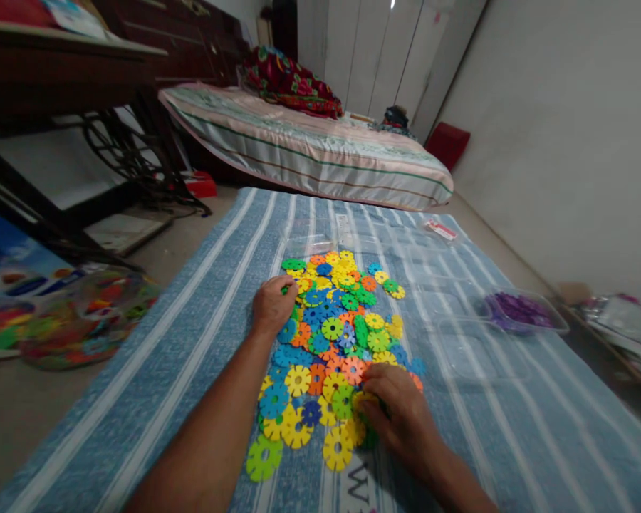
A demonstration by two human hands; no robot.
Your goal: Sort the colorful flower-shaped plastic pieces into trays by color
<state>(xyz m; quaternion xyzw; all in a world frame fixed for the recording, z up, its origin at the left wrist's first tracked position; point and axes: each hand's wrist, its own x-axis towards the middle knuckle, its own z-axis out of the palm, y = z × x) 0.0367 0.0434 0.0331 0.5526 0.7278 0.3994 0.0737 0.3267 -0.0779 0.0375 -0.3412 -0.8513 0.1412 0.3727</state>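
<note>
Spread between both hands, a heap of flat plastic snowflake-shaped discs [335, 335] in yellow, blue, green and orange lies on a blue mat with white stripes [192, 342]. At the heap's far left edge the left hand [273, 305] rests knuckles up with its fingers curled; a green disc [293, 265] lies just beyond its fingertips, and whether the fingers pinch a piece cannot be told. Nearer the body, the right hand [396, 413] presses down on the heap's near right edge, fingers bent and close together over a yellow disc [364, 400], which they touch. A lime-green disc [263, 457] lies at the heap's near left corner, beside the left forearm. Right of the right hand, well apart, a clear plastic tub holding purple pieces [520, 311] sits on the mat, with clear trays [481, 349] next to it. Beyond the left hand lies a striped mattress [310, 146].
</note>
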